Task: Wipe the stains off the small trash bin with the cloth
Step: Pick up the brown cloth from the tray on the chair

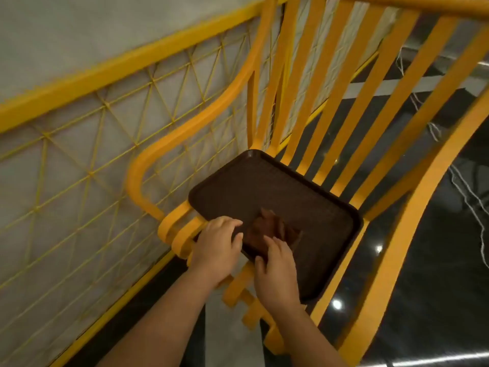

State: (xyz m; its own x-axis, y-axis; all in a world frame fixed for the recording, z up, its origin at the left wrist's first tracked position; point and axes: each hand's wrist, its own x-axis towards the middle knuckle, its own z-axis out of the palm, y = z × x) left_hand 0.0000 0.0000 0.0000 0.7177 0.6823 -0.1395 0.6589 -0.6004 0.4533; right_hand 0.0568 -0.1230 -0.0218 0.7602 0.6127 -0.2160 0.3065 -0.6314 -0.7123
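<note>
While a dark brown tray (277,197) lies on the slatted seat of a yellow chair (344,107), a crumpled brown cloth (267,229) sits on the tray's near part, close to its front rim. The cloth is bunched, with a peak standing up at its far side and a flap to the right; its colour nearly matches the tray.

Both forearms reach in from the bottom edge. The left hand (217,245) lies palm down at the tray's near-left corner, its fingers gently bent and spread, their tips on the tray surface just beside the cloth's left edge; it grasps nothing. The right hand (277,271) lies over the tray's near rim, its fingers stretched forward onto the cloth's near edge, thumb at the left. Whether those fingers pinch the cloth or merely press on it cannot be told.

A yellow wire fence (79,154) stands to the chair's left.
</note>
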